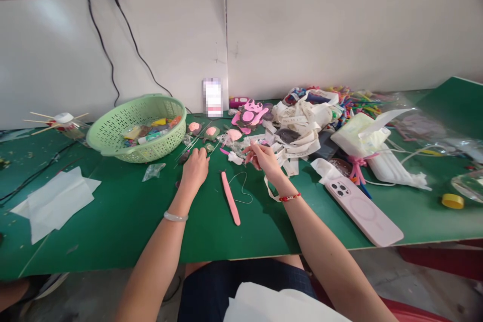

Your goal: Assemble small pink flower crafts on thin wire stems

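In the head view, the left hand is mid-frame, a bit left of center, fingers curled down by some thin sticks; can't tell if they're gripping anything. The right hand is just right of center, fingers bent and bunched near a crumpled white piece, and I can't tell if they're pinching something either. Kinda between the wrists there's a pink strip lying on the green tabletop, with a loop of thin thread right beside it. Green basket sits left of center, a pile of white ribbons right of center, and a pink phone face down lower right.
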### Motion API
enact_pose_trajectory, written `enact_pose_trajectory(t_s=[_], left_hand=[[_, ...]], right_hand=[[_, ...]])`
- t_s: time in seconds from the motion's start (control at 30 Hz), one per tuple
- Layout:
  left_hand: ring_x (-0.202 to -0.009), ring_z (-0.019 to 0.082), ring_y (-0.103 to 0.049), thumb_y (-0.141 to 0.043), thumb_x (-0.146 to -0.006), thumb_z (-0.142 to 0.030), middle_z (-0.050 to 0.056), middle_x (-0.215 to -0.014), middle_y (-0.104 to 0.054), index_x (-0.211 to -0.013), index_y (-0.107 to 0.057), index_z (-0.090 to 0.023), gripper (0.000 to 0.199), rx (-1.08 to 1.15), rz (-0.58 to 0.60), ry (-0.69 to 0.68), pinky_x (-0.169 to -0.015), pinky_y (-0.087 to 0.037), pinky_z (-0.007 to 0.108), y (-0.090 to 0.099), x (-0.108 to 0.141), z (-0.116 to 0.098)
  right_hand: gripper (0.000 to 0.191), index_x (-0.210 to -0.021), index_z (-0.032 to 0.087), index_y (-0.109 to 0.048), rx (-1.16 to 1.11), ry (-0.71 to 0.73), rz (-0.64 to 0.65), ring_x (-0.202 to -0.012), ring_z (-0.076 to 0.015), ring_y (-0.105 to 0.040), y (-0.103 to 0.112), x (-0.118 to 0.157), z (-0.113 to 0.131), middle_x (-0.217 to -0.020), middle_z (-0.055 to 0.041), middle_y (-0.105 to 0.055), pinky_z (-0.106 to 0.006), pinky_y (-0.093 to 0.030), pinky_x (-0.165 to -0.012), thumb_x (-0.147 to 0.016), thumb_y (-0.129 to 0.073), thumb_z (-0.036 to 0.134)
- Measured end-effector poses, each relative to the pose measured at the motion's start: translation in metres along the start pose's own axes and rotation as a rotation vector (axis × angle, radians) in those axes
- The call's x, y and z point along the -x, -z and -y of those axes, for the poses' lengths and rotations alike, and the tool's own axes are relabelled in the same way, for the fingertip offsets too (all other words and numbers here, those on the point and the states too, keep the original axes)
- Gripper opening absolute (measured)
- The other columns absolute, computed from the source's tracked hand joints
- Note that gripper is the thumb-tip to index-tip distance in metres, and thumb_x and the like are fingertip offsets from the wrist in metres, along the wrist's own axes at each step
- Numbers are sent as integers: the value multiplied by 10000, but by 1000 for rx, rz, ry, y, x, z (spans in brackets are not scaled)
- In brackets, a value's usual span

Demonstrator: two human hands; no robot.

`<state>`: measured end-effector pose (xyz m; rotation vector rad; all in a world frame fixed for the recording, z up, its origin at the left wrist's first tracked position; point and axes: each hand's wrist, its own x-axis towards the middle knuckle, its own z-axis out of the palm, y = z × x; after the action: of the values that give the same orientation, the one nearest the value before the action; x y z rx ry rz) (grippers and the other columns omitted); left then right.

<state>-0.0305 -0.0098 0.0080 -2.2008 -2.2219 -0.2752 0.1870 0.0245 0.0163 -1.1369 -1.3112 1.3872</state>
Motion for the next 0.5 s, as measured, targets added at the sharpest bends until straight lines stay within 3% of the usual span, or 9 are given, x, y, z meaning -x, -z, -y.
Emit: enact_pose_trajectory(t_s=[0.13, 0.23, 0.33, 0.4, 0.5], left_hand=[[-939, 259, -655, -347, -1016, -189, 148, -1037, -622, -990, -539, -170, 195, 1, 71, 20, -675, -472, 311, 2, -2, 6], [-979, 269, -644, -370, -1005, -175, 145, -1024, -638, -917, -539, -182, 191, 38, 81, 25, -701, -456, 316, 8, -2, 11], [-924, 255, -627, -433, -985, -212, 104, -961, -646, -820, -515, -211, 184, 146, 30, 23, -715, -440, 321, 22, 2, 16], [-889, 240, -615, -465, -968, -242, 75, -912, -646, -782, -501, -220, 191, 248, -9, 0, -727, -435, 318, 34, 6, 16], [-776, 203, -603, -505, -948, -324, 37, -836, -655, -786, -538, -222, 195, 487, 88, -71, -704, -437, 301, 49, 11, 13]], right_hand=[[652, -738, 158, -650, 119, 68, -27, -370, -67, -372, 0, 0, -4, -561, -38, -630, -237, -296, -404, -838, -486, 782], [578, -894, 160, -676, 326, 194, -98, -439, -100, -460, 0, 0, -11, -654, -50, -661, -250, -378, -481, -924, -437, 686], [450, -1173, 173, -644, 587, 420, -218, -543, -132, -541, 2, -1, -15, -993, -120, -708, -305, -478, -596, -975, -459, 531], [425, -1327, 196, -580, 748, 596, -287, -661, -164, -605, 3, 0, -16, -1313, -178, -611, -359, -529, -702, -991, -464, 429], [426, -1423, 244, -528, 923, 787, -319, -937, -235, -651, 7, -1, -14, -1511, -159, -472, -434, -534, -881, -1017, -418, 311]])
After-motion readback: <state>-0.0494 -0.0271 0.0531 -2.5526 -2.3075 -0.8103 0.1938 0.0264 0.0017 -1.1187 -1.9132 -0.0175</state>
